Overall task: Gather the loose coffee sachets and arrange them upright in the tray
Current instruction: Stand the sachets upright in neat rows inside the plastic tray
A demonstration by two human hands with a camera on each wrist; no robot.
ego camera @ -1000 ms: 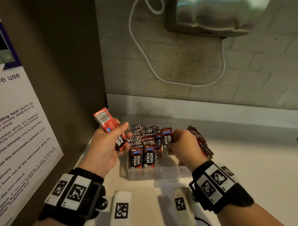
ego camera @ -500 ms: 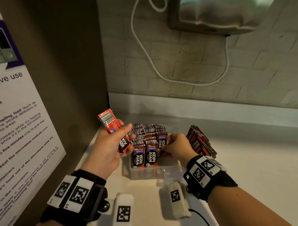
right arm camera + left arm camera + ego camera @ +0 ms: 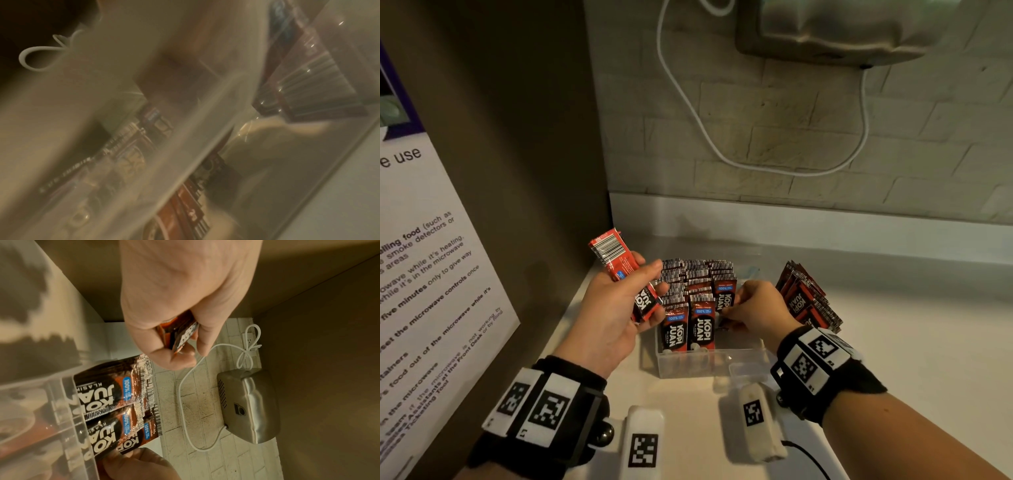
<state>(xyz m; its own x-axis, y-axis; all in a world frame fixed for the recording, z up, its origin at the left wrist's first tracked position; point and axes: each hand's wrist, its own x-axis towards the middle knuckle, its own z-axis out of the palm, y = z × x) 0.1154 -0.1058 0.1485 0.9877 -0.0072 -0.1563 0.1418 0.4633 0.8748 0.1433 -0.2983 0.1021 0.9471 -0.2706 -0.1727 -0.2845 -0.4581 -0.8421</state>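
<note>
Sachets going into the tray

Our left hand (image 3: 613,308) grips spare sachets (image 3: 619,270); our right hand (image 3: 756,308) pinches a sachet (image 3: 725,298) upright in the tray (image 3: 709,363).

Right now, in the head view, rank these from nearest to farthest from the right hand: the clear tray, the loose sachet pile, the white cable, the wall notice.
1. Clear tray: right hand reaches in.
2. Loose sachet pile: just right.
3, 4. White cable on the back wall and wall notice far left: too close to call.

R hand (image 3: 756,308) lower in tray (image 3: 709,363)
</note>
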